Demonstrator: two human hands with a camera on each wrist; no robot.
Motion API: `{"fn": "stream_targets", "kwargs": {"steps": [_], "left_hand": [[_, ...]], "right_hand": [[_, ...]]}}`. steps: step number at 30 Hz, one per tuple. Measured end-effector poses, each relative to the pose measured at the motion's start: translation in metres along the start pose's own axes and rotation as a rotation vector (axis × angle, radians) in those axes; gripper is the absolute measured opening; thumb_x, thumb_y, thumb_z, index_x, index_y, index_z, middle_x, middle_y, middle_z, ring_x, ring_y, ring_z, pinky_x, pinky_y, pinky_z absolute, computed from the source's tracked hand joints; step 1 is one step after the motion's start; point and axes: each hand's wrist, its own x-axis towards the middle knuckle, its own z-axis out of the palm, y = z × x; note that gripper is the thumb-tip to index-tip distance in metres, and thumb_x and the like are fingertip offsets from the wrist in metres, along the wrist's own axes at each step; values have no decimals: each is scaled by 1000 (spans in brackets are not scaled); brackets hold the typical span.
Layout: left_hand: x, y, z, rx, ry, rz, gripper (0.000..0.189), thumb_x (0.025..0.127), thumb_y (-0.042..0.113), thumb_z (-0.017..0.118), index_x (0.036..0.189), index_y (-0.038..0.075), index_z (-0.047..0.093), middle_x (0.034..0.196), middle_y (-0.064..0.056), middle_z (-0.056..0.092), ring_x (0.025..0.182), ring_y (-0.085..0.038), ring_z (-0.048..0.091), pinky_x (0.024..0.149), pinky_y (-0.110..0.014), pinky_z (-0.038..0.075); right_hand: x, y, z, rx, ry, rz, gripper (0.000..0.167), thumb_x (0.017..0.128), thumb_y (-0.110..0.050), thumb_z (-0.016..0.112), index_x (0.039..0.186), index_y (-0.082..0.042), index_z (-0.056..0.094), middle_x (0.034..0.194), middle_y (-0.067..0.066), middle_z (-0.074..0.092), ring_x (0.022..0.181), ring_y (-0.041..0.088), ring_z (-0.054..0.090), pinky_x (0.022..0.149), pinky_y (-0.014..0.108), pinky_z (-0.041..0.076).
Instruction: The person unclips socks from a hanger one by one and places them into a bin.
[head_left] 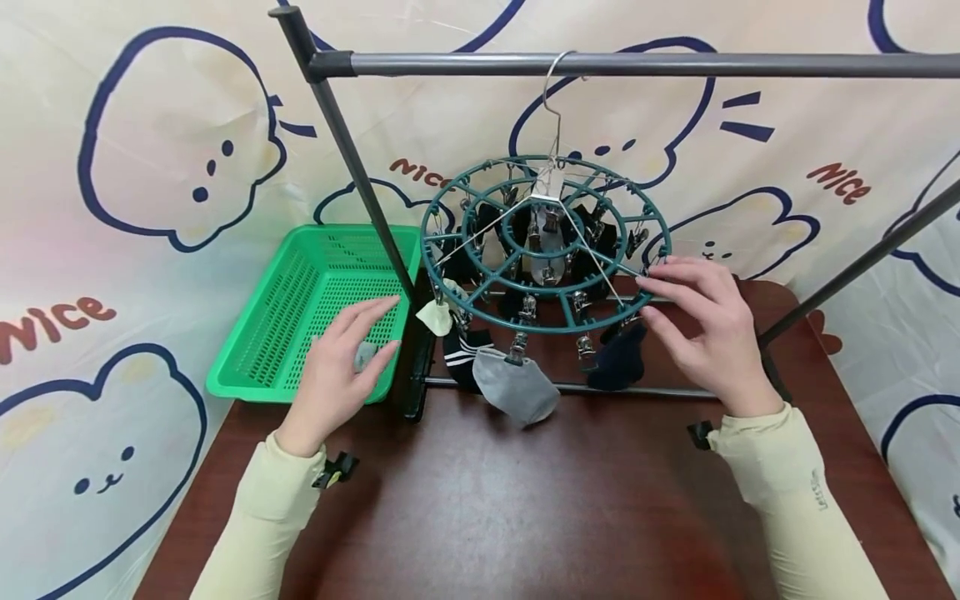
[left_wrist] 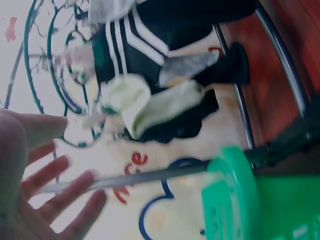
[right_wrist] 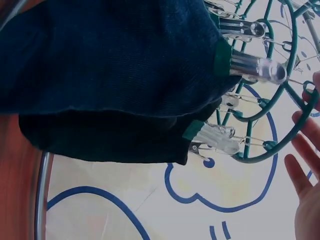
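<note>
A round dark green clip hanger (head_left: 540, 330) hangs from a metal rail by its hook. Socks are clipped beneath it: a grey sock (head_left: 517, 387), a black sock with white stripes (head_left: 465, 358), a pale cream sock (head_left: 435, 318) and a navy sock (right_wrist: 120, 60), among several dark ones. My right hand (head_left: 701, 329) touches the hanger's right rim with extended fingertips. My left hand (head_left: 330, 383) is raised in front of the green basket (head_left: 255, 312), fingers spread and holding nothing. Between its thumb and fingers a small grey item (head_left: 365, 356) shows in the basket.
The rack's top rail (head_left: 450, 64) crosses above the hanger, with slanted posts at left (head_left: 352, 158) and right (head_left: 862, 258). A low crossbar (head_left: 645, 390) runs behind the grey sock. The brown table (head_left: 480, 500) extends toward me. A patterned cloth hangs behind.
</note>
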Motion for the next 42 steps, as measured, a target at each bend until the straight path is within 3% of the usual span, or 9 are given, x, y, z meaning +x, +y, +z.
{"fn": "stream_targets", "kwargs": {"steps": [4, 5, 12, 22, 25, 29, 33, 38, 42], "left_hand": [[9, 12, 6, -33, 44, 80, 69, 92, 11, 78, 155, 19, 50, 159, -9, 47, 143, -32, 46, 110, -54, 42], [11, 14, 7, -38, 48, 93, 69, 92, 11, 78, 155, 20, 50, 160, -9, 46, 143, -32, 45, 111, -55, 40], [17, 19, 16, -71, 43, 112, 70, 92, 12, 78, 156, 20, 49, 162, -6, 44, 142, -30, 45, 108, -52, 43], [7, 26, 27, -131, 100, 142, 58, 96, 15, 74, 151, 15, 54, 154, -9, 53, 137, -30, 50, 112, -45, 42], [3, 28, 37, -169, 153, 187, 43, 101, 20, 68, 143, 9, 61, 144, -12, 60, 130, -31, 56, 109, -42, 44], [-3, 33, 55, -196, 186, 271, 30, 101, 20, 66, 127, 5, 70, 125, -12, 69, 114, -29, 64, 99, -37, 49], [-7, 38, 66, -219, 77, 251, 30, 96, 15, 72, 125, 9, 71, 120, -6, 70, 112, -22, 64, 96, -35, 51], [-11, 40, 75, -291, -113, 118, 45, 94, 24, 77, 136, 12, 64, 127, -2, 68, 118, -18, 62, 98, -40, 52], [-11, 40, 83, -370, -231, -19, 57, 94, 31, 79, 144, 18, 56, 126, 0, 67, 114, -13, 64, 94, -41, 55]], "right_hand": [[-4, -4, 4, -6, 8, -26, 48, 102, -47, 63, 117, -4, 78, 123, 24, 68, 120, 41, 56, 113, 29, 36], [-5, -5, 5, -2, 13, -34, 47, 102, -46, 64, 117, -4, 78, 121, 24, 68, 118, 42, 57, 112, 28, 37], [-3, -19, 13, 42, 45, -97, 41, 101, -41, 67, 109, -2, 81, 112, 22, 71, 109, 40, 60, 108, 27, 39], [4, -43, 20, 112, 106, -152, 40, 100, -38, 69, 103, 0, 81, 103, 20, 74, 105, 39, 64, 108, 30, 42], [5, -50, 21, 125, 164, -157, 40, 99, -37, 71, 100, 1, 81, 101, 21, 73, 104, 39, 64, 107, 29, 43], [4, -60, 25, 169, 314, -196, 39, 97, -35, 74, 91, 4, 80, 90, 22, 70, 90, 37, 61, 97, 27, 46], [1, -68, 33, 146, 344, -270, 38, 98, -31, 73, 85, 4, 79, 80, 19, 69, 76, 34, 59, 84, 27, 48], [-5, -72, 45, 104, 226, -338, 32, 101, -25, 68, 91, 3, 80, 83, 14, 72, 72, 28, 63, 70, 36, 50], [-9, -75, 57, 77, 81, -346, 26, 103, -21, 65, 103, 1, 79, 92, 11, 74, 81, 24, 68, 72, 37, 56]]}}
